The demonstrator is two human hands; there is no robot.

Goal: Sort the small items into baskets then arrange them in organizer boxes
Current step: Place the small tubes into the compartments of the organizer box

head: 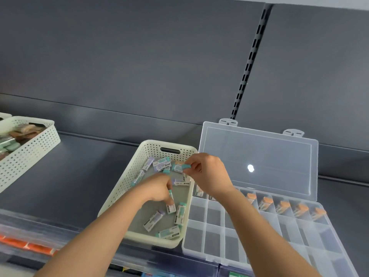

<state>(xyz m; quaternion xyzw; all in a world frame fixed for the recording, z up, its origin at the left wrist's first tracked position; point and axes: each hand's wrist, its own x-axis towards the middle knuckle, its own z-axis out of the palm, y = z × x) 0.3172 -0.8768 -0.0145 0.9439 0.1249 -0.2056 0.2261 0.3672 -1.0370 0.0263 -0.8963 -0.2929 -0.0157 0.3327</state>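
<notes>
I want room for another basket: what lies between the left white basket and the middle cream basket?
Head view: only bare grey shelf lies between the white basket and the cream basket.

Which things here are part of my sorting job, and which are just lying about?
In use: left hand and right hand, each holding erasers; middle basket; organizer box, orange erasers in its back row.
Lying about: left basket of brown and green items; clear boxes below.
</notes>
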